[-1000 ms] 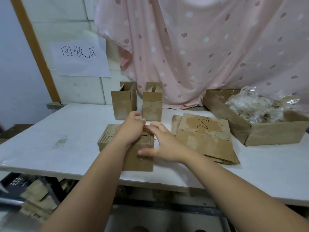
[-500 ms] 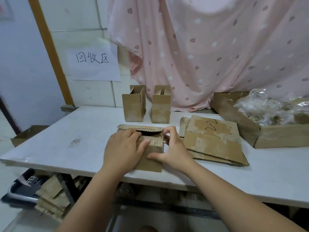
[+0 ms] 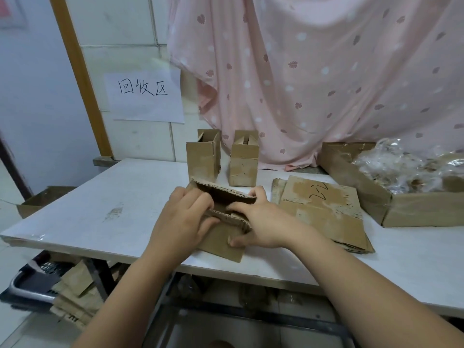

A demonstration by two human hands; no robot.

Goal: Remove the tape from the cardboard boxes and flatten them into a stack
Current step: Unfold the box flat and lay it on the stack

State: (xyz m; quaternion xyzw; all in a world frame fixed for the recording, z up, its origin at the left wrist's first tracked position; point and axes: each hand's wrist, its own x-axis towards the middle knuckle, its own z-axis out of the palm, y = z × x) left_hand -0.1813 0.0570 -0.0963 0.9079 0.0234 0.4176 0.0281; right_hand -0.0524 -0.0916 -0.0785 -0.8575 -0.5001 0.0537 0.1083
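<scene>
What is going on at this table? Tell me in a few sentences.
A person's left hand and right hand both grip the open top of a small box at the near edge of the table. Two upright boxes stand behind it, not yet flattened. A flat stack lies to its right, beside a big box of crumpled plastic.

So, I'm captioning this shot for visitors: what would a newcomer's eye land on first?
The left hand and right hand grip a small cardboard box at the near middle of the white table, reaching into its open end. Right of it lies a stack of flattened cardboard, and a pink patterned curtain hangs behind.
</scene>
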